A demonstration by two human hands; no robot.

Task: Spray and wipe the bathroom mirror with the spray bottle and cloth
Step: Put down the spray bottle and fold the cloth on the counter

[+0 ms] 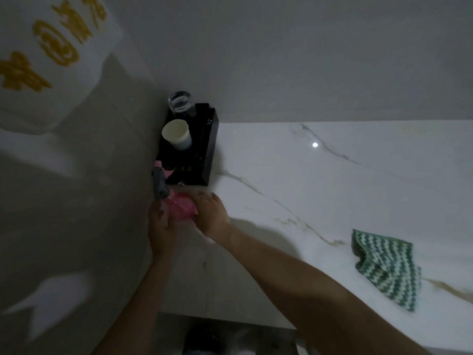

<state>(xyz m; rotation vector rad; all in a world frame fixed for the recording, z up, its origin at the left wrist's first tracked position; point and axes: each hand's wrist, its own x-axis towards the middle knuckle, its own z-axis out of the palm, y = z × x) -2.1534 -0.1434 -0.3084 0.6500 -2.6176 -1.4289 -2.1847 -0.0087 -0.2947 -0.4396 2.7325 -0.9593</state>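
Observation:
A pink spray bottle (183,206) with a grey trigger head stands at the far left of the white marble counter (294,175), against the side wall. My left hand (161,226) grips its left side just below the head. My right hand (211,215) holds the pink body from the right, fingers curled over it. The green-and-white zigzag cloth (386,267) lies crumpled on the counter well to the right, with neither hand on it. The scene is dim, and I cannot pick out the mirror for certain.
A black tray (210,149) sits in the back corner just behind the bottle, holding a pale cup (176,134) and a clear glass (180,102). A white towel (51,60) with yellow letters hangs on the left wall. The counter's front edge (230,320) runs below my arms.

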